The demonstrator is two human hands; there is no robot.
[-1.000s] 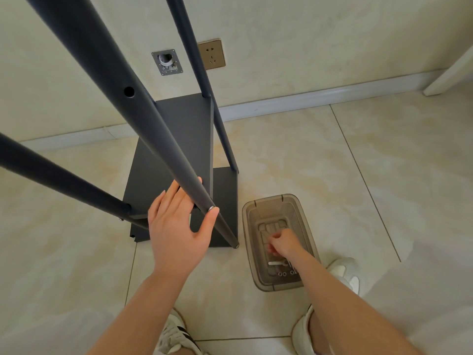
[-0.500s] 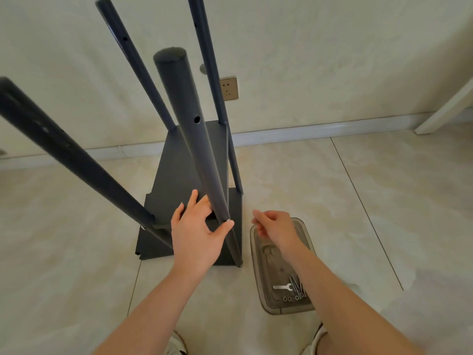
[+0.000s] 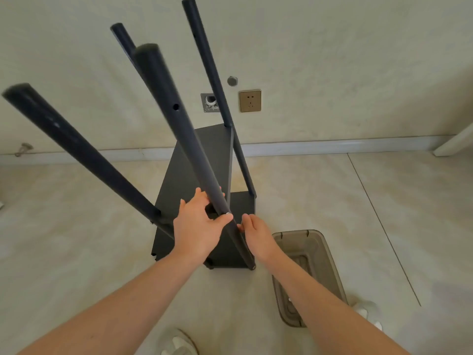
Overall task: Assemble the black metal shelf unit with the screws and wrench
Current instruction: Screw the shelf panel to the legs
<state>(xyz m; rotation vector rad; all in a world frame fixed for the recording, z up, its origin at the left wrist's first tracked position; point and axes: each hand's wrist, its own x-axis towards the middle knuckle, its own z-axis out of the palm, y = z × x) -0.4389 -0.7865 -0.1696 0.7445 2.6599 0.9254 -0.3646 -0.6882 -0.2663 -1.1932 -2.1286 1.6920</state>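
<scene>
**A:** Where's the shelf unit?

**B:** Centre of the frame. The black shelf unit (image 3: 189, 170) stands on the tiled floor (image 3: 320, 190) close to the wall, and its four poles fan up toward me. The front pole (image 3: 179, 124) runs from the upper middle of the frame down to the lower centre, with a small hole (image 3: 175, 107) partway along it.

**A:** And your hands?

**B:** My left hand (image 3: 198, 226) is wrapped round that front pole low down. The thumb (image 3: 225, 219) lies across the near side and the fingers curl behind. My right hand (image 3: 256, 234) is just to the right of it. Its fingertips (image 3: 241, 226) are bunched together and touch the pole's right side, below my left thumb.

**A:** Is there anything pinched in the right one?

**B:** I can't tell. The fingertips are tight against the metal and hide whatever might be between them.

**A:** What else is around?

**B:** A translucent plastic bin (image 3: 311, 242) sits on the floor at lower right, and my right forearm crosses over it. Its contents are too blurred to make out. A white shoe (image 3: 179, 344) shows at the bottom edge. Another shoe (image 3: 367, 312) is beside the bin. On the wall, right of centre, there's a brass-coloured socket (image 3: 250, 101), with a metal plate (image 3: 211, 102) to its left.
</scene>
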